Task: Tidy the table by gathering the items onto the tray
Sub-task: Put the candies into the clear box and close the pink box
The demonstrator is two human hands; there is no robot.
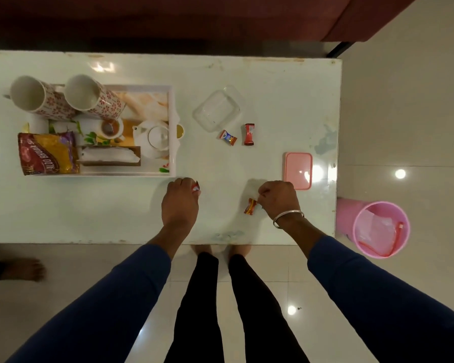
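Sweets loose on desk (pixel 247 74), one pinched in right hand (pixel 279 199), another curled inside left hand (pixel 180 200), probably gathered for clear container (pixel 216 110) before tray (pixel 172 132)

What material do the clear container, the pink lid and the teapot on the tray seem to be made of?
Clear container: transparent, the table shows through; glass or plastic, I cannot tell. Pink lid: probably plastic, smooth, with a glossy light reflection. Teapot: likely glazed ceramic, plain white and opaque.
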